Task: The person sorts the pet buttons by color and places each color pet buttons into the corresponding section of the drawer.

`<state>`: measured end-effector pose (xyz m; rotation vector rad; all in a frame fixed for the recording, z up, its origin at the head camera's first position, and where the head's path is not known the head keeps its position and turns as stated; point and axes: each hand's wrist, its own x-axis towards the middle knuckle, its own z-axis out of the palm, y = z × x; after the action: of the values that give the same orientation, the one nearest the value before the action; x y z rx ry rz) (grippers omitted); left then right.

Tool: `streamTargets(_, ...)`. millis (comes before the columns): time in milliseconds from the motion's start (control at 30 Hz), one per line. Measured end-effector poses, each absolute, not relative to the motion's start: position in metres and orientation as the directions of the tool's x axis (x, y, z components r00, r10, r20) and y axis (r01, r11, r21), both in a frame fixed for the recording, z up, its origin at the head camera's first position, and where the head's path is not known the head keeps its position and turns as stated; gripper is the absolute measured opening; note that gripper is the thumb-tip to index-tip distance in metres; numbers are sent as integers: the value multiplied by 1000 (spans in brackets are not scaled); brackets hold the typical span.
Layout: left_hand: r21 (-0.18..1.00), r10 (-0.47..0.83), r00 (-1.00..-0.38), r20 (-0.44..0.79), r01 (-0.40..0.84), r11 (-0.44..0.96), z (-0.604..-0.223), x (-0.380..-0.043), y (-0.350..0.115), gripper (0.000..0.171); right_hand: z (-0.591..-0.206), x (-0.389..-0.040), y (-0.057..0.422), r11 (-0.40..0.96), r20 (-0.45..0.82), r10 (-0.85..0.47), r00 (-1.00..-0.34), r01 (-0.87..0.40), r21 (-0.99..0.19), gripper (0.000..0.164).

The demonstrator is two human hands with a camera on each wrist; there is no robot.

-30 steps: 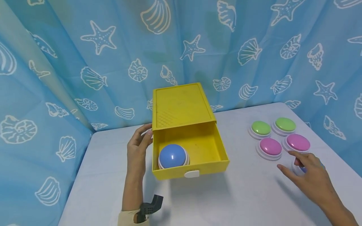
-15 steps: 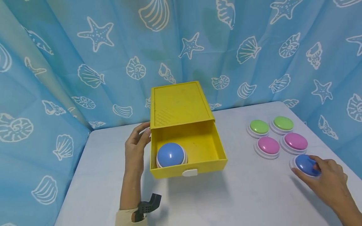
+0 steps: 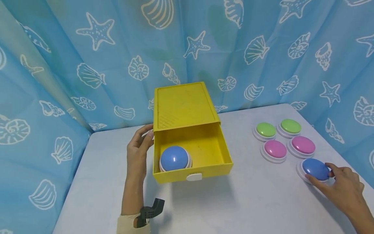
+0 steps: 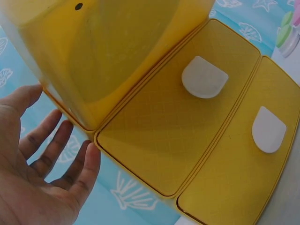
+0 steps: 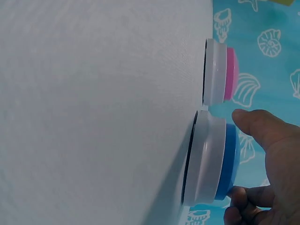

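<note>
Two bare hands are set well apart over a white table (image 3: 248, 204). By the right hand (image 3: 345, 188), a blue button (image 3: 315, 169) is held lightly at its domed cap, with the thumb at one edge, curved fingers at the opposite one, and the cap's breadth left between them. Whether its white base is lifted cannot be told. Just beyond that hand, a left pink button (image 3: 275, 149) and a right pink button (image 3: 304, 144) are placed; farther out from it, a left green button (image 3: 266, 129) and a right green button (image 3: 290, 125) are seen.

The near side of a yellow cabinet (image 3: 183, 105) is touched by the left hand (image 3: 137, 149), its fingers spread and loosely bent, rested there rather than clasped. Beside this hand, the top drawer (image 3: 208, 152) is pulled out, and a second blue button (image 3: 174, 158) is held in the front corner nearest the hand.
</note>
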<state>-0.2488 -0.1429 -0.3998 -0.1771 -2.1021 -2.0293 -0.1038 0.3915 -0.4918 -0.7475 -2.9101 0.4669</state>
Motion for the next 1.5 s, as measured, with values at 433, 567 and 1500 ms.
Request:
streamTargets(433,973,-73,-971,228,225,41,-398,-249,-144,39,-496,-105,396,811,-32,499,-866,480,-334,104)
streamTargets(567,972,-61,-971,233,232,25,-399,-250,-142,39,-496,-103,396,775,-49,548,-835,528,-346,106)
streamTargets(1500,972,-66,-970,235,234,30,-401,-251,-143,41,-399,-115,318,867,202,314,-928,193,-459,100)
